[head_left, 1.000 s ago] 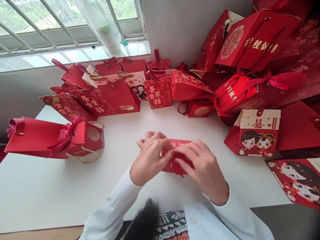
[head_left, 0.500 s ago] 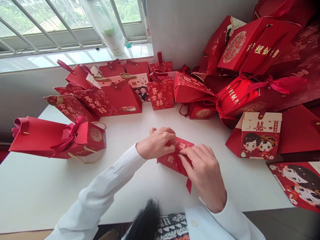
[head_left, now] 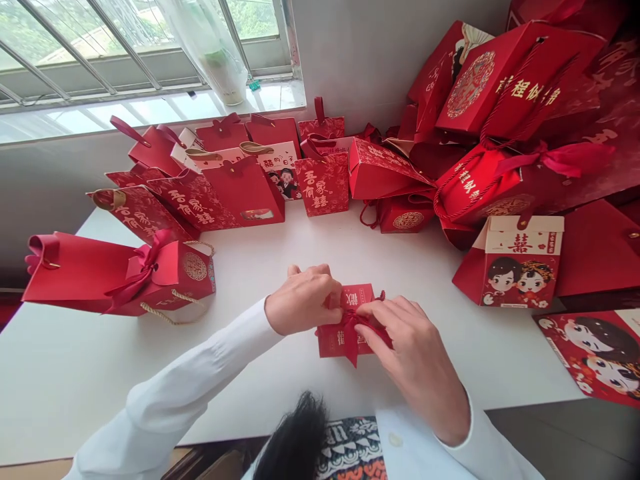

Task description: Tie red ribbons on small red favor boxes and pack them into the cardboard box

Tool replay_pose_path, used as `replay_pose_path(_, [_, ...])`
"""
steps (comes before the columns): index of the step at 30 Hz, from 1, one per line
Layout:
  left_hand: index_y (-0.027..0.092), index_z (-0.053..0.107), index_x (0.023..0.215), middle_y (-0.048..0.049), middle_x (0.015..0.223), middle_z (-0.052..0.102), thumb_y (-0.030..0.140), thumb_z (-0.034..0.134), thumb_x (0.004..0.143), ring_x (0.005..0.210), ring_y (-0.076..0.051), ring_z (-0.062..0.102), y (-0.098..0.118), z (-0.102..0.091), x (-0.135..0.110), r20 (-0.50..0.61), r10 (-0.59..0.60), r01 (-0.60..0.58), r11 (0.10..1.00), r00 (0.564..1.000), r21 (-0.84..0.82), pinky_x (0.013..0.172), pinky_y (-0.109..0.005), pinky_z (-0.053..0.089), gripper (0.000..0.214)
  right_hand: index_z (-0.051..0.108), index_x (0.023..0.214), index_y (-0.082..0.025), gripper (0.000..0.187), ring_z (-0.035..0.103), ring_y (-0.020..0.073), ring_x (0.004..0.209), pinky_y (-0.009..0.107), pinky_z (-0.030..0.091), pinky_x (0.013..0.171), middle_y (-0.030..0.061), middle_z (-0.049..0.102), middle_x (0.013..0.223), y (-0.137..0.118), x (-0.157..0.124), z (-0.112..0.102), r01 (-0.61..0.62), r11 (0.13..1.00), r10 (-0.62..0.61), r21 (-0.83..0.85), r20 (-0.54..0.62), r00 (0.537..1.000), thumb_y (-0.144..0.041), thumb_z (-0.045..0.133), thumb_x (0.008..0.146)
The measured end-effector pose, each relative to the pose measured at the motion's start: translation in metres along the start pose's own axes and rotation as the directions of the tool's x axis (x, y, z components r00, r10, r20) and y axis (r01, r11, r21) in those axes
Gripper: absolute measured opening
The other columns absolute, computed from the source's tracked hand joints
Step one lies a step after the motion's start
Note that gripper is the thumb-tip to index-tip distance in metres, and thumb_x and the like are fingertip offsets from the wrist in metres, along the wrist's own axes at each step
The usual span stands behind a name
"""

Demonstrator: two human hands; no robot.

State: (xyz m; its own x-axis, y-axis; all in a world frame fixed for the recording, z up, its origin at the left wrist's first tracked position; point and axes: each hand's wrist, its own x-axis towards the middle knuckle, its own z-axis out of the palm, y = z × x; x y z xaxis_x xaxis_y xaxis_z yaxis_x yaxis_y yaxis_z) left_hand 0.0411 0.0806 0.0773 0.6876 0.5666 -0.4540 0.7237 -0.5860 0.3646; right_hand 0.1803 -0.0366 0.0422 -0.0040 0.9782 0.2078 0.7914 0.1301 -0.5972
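Red card box (head_left: 329, 344) at 5 o'clock from centre, on white table (head_left: 250, 380) | left hand (head_left: 306, 300) at its 10, right hand (head_left: 415, 343) at its 4, fingertips pinching ribbon (head_left: 351, 345) | done: ribbon gathered mid-box; left, seemingly: settling the bow

One view is given, taken from a head-worn camera. It is faced forward and down across the counter (head_left: 260, 393). The left fingers (head_left: 334, 293) and right fingers (head_left: 377, 312) are seen from close above, near the middle; the window (head_left: 145, 43) is cut by the top edge, the shirt (head_left: 415, 453) by the bottom, the boxes (head_left: 515, 110) by the right.
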Motion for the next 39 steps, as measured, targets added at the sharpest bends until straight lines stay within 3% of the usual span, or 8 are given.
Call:
replay_pose_path(4, [0.015,0.057,0.068,-0.0032,0.081,0.056,0.023,0.057,0.078,0.065,-0.012,0.050,-0.008,-0.003,0.002,-0.023,0.057,-0.058,0.998,0.998,-0.022,0.065,-0.025,0.036,0.012,0.057,0.104,-0.022,0.026,0.051,0.0178,0.072,0.030,0.041,0.067,-0.0016,0.057,0.076,0.001,-0.008,0.002,-0.090,0.992,0.088,0.086,0.020,0.996,-0.010,0.063,0.082])
replay_pose_path(10, [0.016,0.059,0.085,-0.0024,0.085,0.055,0.044,0.052,0.089,0.071,-0.012,0.050,-0.022,-0.008,-0.016,-0.145,0.245,-0.263,0.957,0.959,-0.122,0.068,-0.022,0.037,0.029,0.054,0.110,-0.025,0.030,0.052,0.0158,0.076,0.029,0.043,0.069,-0.0021,0.059,0.087,-0.002,-0.016,0.002,-0.098,0.983,0.099,0.153,0.005,0.995,-0.012,0.062,0.083])
replay_pose_path(15, [0.016,0.061,0.082,-0.0041,0.087,0.058,0.037,0.061,0.084,0.083,-0.017,0.050,-0.021,0.000,-0.033,-0.119,0.168,-0.177,0.982,0.979,-0.071,0.074,-0.025,0.036,0.021,0.057,0.102,-0.021,0.019,0.051,0.0175,0.083,0.029,0.042,0.073,-0.0009,0.061,0.088,0.002,-0.015,0.001,-0.011,0.997,0.018,0.081,-0.080,0.997,-0.013,0.061,0.085])
replay_pose_path(24, [0.014,0.063,0.074,0.0010,0.070,0.058,0.043,0.048,0.086,0.064,-0.010,0.046,-0.049,-0.003,-0.018,0.007,0.095,-0.090,0.960,0.995,-0.265,0.060,-0.021,0.033,0.034,0.061,0.097,-0.022,0.010,0.051,0.0192,0.088,0.031,0.044,0.075,0.0012,0.062,0.091,0.012,-0.011,-0.003,0.068,0.997,-0.065,0.030,-0.091,0.994,-0.018,0.056,0.089])
replay_pose_path(29, [0.015,0.060,0.084,-0.0002,0.077,0.059,0.048,0.047,0.088,0.065,-0.011,0.048,-0.039,-0.005,-0.025,-0.129,0.082,-0.114,0.958,0.988,-0.264,0.060,-0.022,0.034,0.036,0.059,0.110,-0.026,0.029,0.054,0.0205,0.096,0.032,0.047,0.079,0.0038,0.060,0.105,0.026,-0.012,-0.012,-0.069,0.981,0.082,0.182,-0.066,0.994,-0.044,0.059,0.087])
replay_pose_path(32, [0.016,0.058,0.085,-0.0011,0.084,0.060,0.043,0.056,0.085,0.074,-0.013,0.051,-0.027,-0.002,-0.030,-0.237,0.157,-0.208,0.955,0.959,-0.213,0.068,-0.023,0.037,0.027,0.059,0.110,-0.025,0.035,0.058,0.0184,0.083,0.030,0.046,0.074,0.0028,0.062,0.095,0.040,-0.015,-0.016,-0.184,0.945,0.194,0.270,-0.011,0.981,-0.051,0.055,0.087])
replay_pose_path(36, [0.016,0.057,0.078,-0.0013,0.081,0.062,0.025,0.062,0.084,0.078,-0.014,0.052,-0.016,0.003,-0.028,-0.214,0.177,-0.207,0.971,0.961,-0.123,0.073,-0.023,0.036,0.012,0.063,0.100,-0.025,0.027,0.056,0.0167,0.074,0.029,0.043,0.068,-0.0004,0.064,0.084,0.046,-0.016,-0.023,-0.247,0.930,0.214,0.274,0.146,0.966,-0.047,0.061,0.084])
replay_pose_path(39, [0.015,0.056,0.073,0.0001,0.077,0.063,0.017,0.062,0.082,0.076,-0.013,0.052,-0.014,0.004,-0.023,-0.191,0.189,-0.215,0.969,0.963,-0.124,0.072,-0.022,0.035,0.011,0.064,0.080,-0.023,0.016,0.054,0.0164,0.072,0.028,0.041,0.067,-0.0011,0.063,0.078,0.042,-0.009,-0.024,-0.244,0.928,0.205,0.283,0.160,0.966,-0.039,0.063,0.083])
